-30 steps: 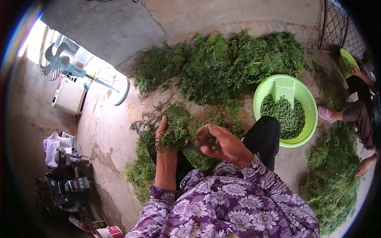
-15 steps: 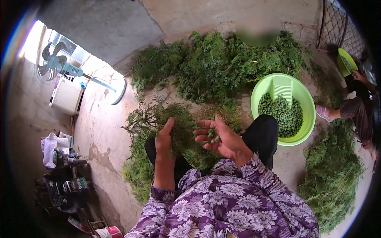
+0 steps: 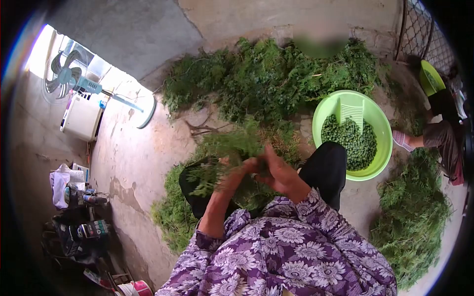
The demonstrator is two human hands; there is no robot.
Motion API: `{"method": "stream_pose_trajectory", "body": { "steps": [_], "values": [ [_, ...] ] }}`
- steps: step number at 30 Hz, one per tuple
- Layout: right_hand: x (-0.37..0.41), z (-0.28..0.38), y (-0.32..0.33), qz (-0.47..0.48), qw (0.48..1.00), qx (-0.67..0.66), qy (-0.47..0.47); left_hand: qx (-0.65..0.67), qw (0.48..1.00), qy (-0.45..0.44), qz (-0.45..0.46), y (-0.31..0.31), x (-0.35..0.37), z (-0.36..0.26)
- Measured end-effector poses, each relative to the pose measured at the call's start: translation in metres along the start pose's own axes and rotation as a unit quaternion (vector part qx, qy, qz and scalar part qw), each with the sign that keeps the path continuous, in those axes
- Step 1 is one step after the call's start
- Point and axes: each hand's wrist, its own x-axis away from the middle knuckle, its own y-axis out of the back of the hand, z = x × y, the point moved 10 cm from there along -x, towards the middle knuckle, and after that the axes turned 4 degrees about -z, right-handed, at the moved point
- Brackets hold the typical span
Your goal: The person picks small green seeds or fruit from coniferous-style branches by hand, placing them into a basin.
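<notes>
My left hand (image 3: 234,176) is closed around a leafy green conifer sprig (image 3: 234,145), partly smeared by motion. Close against it, my right hand (image 3: 283,175) has its fingers curled inward and its thumb raised. Green berries lay in that palm a moment ago; now the palm is turned from view. To the right of my knee stands a light green basin (image 3: 368,173) with a ridged washboard panel. Many small green berries (image 3: 353,145) are heaped in it. More cut greenery (image 3: 175,214) lies beside my left leg.
A long pile of leafy branches (image 3: 276,81) lies along the wall, and another heap (image 3: 412,222) is at right. Another person's leg (image 3: 439,140) and a second green basin (image 3: 432,79) are at far right. A standing fan (image 3: 69,76) is at upper left.
My left hand has moved right with the sprig, meeting my right hand. The right fingers have curled in, hiding the berries. The other person's hand has dropped out of sight.
</notes>
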Motion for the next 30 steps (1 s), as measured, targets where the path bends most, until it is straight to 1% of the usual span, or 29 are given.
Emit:
{"method": "stream_pose_trajectory", "body": {
  "steps": [2,3,5,6,8,9,10,11,12,13,14,15,16,17,18,19,21,23,24,26,27,29,30],
  "values": [
    [-0.007,-0.011,0.005,0.025,0.999,0.043,0.008,-0.130,0.989,-0.061,0.018,0.002,-0.013,0.018],
    [-0.004,-0.013,0.003,0.025,0.999,0.043,0.007,-0.130,0.989,-0.061,0.018,0.003,-0.014,0.023],
    [0.005,-0.002,-0.004,0.025,0.998,0.006,0.064,-0.219,0.973,-0.067,-0.014,0.011,-0.016,0.032],
    [0.002,-0.003,-0.001,0.025,0.998,0.006,0.064,-0.219,0.973,-0.066,-0.014,0.017,-0.022,0.043],
    [-0.004,-0.007,-0.006,0.088,0.994,-0.026,0.055,-0.286,0.954,-0.082,0.024,0.022,-0.032,0.063],
    [-0.003,-0.007,-0.006,0.087,0.994,-0.027,0.055,-0.321,0.939,-0.121,0.026,0.019,-0.029,0.057],
    [-0.002,-0.007,-0.007,0.085,0.994,-0.028,0.054,-0.321,0.939,-0.120,0.026,0.019,-0.030,0.062],
    [-0.001,-0.007,-0.007,0.084,0.995,-0.029,0.053,-0.219,0.972,-0.087,0.014,0.026,-0.033,0.072],
    [-0.005,-0.009,-0.005,0.083,0.995,-0.029,0.053,-0.115,0.992,-0.053,0.001,0.027,-0.033,0.072],
    [-0.011,-0.012,-0.003,0.098,0.993,-0.049,0.044,-0.115,0.992,-0.053,0.001,0.024,-0.031,0.067],
    [-0.014,-0.014,-0.003,0.112,0.991,-0.069,0.035,-0.271,0.943,-0.194,-0.011,0.016,-0.022,0.037],
    [-0.015,-0.012,-0.002,0.112,0.991,-0.069,0.035,-0.346,0.901,-0.260,-0.011,0.004,-0.012,0.014],
    [-0.017,-0.015,0.005,0.084,0.994,-0.071,0.010,-0.415,0.849,-0.325,-0.022,-0.007,0.000,-0.007],
    [-0.019,-0.019,0.011,0.055,0.996,-0.073,-0.016,-0.246,0.959,-0.135,-0.042,0.011,-0.012,0.009],
    [-0.019,-0.018,0.011,0.056,0.996,-0.073,-0.016,-0.058,0.994,0.067,-0.059,0.017,-0.009,0.034],
    [-0.018,-0.017,0.013,0.042,0.998,-0.048,-0.014,0.031,0.994,0.095,-0.040,0.008,-0.001,0.024],
    [-0.013,-0.013,0.010,0.028,0.999,-0.024,-0.011,0.024,0.993,0.097,-0.055,0.017,-0.005,0.032],
    [-0.003,0.001,0.011,-0.029,0.996,0.074,0.034,0.016,0.993,0.098,-0.070,0.023,-0.008,0.045],
    [-0.003,0.000,0.012,-0.029,0.996,0.074,0.033,0.015,0.993,0.088,-0.072,0.023,-0.009,0.047],
    [-0.003,0.011,0.012,-0.026,0.987,0.118,0.108,0.015,0.994,0.077,-0.073,0.024,-0.010,0.048],
    [-0.003,0.011,0.013,-0.026,0.987,0.118,0.108,0.017,0.994,0.079,-0.070,0.021,-0.008,0.045],
    [0.000,0.021,0.019,-0.061,0.978,0.125,0.158,0.019,0.994,0.079,-0.068,0.019,-0.008,0.043],
    [0.001,0.023,0.019,-0.061,0.978,0.124,0.158,0.046,0.995,0.056,-0.063,0.017,-0.009,0.039]
  ]
}}
